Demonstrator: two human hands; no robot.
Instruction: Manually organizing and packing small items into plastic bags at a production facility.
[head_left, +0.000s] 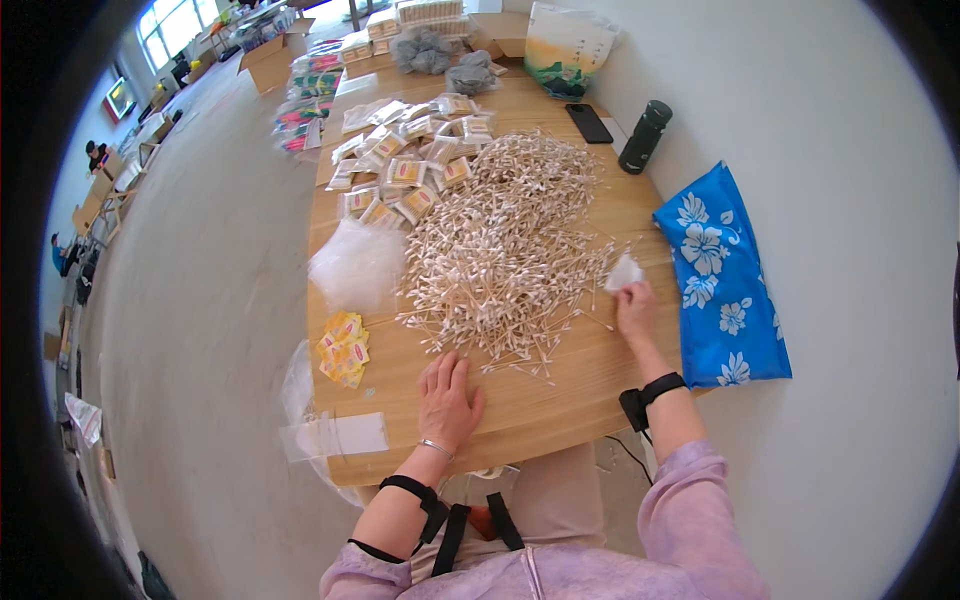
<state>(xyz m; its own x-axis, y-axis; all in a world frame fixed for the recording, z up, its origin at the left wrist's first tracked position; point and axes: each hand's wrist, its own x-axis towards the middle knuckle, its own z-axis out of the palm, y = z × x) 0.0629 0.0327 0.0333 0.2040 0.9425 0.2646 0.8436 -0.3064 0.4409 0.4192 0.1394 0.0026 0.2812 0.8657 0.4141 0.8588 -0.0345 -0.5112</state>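
A large heap of loose cotton swabs [510,240] with white tips and pale sticks covers the middle of the table. My left hand [448,402] rests palm down by the near edge of the heap, its fingers stretched out and nothing seen in them. To the right of the heap, my right hand [637,310] pinches a small white piece [625,273], soft-looking like a tissue or cloth pad. Left of my left hand lie yellow-and-white printed cards [344,350]. A stack of clear plastic bags [357,265] sits beyond the cards.
Filled swab packets [400,165] are piled at the far left of the wooden table [560,400]. A phone [588,123], a dark bottle [646,137] and a blue flowered bag [722,280] line the right side, near the wall. A white block [357,433] lies at the near left edge.
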